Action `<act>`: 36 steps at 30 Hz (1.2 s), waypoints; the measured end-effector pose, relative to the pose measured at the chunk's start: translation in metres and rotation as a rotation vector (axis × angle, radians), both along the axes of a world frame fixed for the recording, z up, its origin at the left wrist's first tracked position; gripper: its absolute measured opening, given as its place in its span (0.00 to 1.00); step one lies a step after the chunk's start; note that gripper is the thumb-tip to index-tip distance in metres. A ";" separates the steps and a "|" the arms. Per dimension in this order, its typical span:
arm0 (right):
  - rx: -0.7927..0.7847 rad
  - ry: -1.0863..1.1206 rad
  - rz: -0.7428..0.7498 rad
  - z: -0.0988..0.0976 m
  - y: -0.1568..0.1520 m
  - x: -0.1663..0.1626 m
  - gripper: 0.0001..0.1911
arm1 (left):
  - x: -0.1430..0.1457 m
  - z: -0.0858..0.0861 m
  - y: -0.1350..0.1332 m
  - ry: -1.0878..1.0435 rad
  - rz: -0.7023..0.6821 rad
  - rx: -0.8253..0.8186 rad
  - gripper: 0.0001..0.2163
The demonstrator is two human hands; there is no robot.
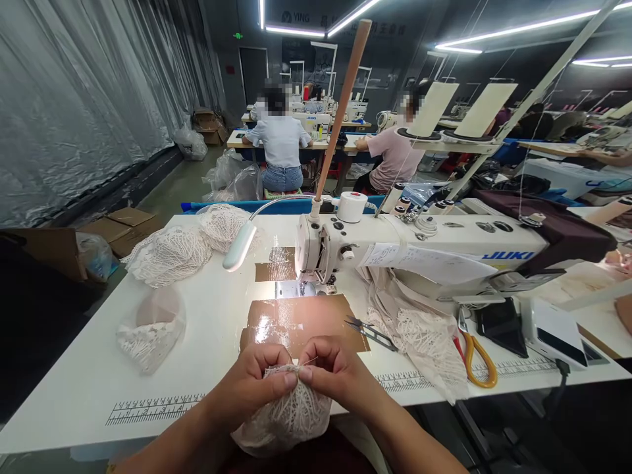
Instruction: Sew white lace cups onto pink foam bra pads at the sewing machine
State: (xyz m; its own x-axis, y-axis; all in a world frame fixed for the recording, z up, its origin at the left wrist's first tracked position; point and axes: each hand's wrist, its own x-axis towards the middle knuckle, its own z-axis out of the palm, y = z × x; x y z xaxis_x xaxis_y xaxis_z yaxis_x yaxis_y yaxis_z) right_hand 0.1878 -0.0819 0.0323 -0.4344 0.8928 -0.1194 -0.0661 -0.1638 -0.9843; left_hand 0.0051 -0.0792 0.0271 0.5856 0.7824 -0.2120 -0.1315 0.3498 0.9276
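Observation:
Both hands meet at the table's front edge over a bunched piece of cream lace fabric (296, 418). With thumb and fingers, my left hand (261, 375) pinches the top edge of the lace. Opposite it, my right hand (328, 368) pinches the same edge, the two thumbs nearly touching. Fine thread ends seem to stick out by the fingertips. Beyond the hands lies a brown taped board (301, 322) in front of the sewing machine (419, 243). Thread snips (372, 332) rest at the board's right corner.
Lace piles (170, 253) and a clear bag of lace pieces (153, 332) occupy the left of the table. On the right are more lace cloth (427, 342), orange-handled scissors (476, 359) and a control box (555, 332). A lamp (240, 247) overhangs the table; co-workers sit farther back.

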 end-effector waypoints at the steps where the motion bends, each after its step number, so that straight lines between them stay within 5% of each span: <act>1: -0.018 0.012 -0.002 -0.002 0.001 -0.001 0.18 | 0.003 -0.003 -0.001 -0.030 0.020 -0.049 0.18; 6: -0.094 0.072 -0.035 -0.010 0.007 0.001 0.16 | 0.006 -0.005 0.002 -0.121 0.144 -0.317 0.18; 9: -0.099 0.081 -0.153 -0.015 0.011 0.015 0.15 | -0.018 0.010 0.012 -0.050 0.345 -0.296 0.18; 11: -0.102 0.074 -0.237 -0.018 0.012 0.028 0.14 | -0.041 0.026 0.021 0.116 0.566 -0.104 0.15; 14: -0.078 0.039 -0.301 -0.021 0.012 0.045 0.13 | -0.060 0.041 0.037 0.554 0.844 0.459 0.09; 16: -0.051 0.002 -0.310 -0.022 0.014 0.050 0.12 | -0.050 0.036 0.051 0.888 0.745 0.893 0.10; 17: -0.040 -0.027 -0.301 -0.022 0.016 0.051 0.12 | -0.039 0.029 0.058 1.037 0.584 1.092 0.11; 19: -0.009 -0.108 -0.265 -0.021 0.023 0.052 0.12 | -0.008 0.008 0.072 1.134 0.388 1.222 0.13; 22: 0.077 -0.269 -0.183 -0.018 0.040 0.051 0.11 | 0.036 -0.026 0.085 1.219 0.074 1.275 0.11; 25: 0.210 -0.478 -0.114 -0.017 0.057 0.049 0.10 | 0.059 -0.042 0.078 1.249 -0.061 1.281 0.12; 31: 0.605 -0.873 0.026 -0.032 0.066 0.034 0.14 | 0.056 -0.031 0.059 1.293 -0.183 1.301 0.14; 36: 0.803 -1.181 0.085 -0.045 0.056 0.026 0.12 | 0.031 -0.020 0.073 1.027 -0.136 1.116 0.12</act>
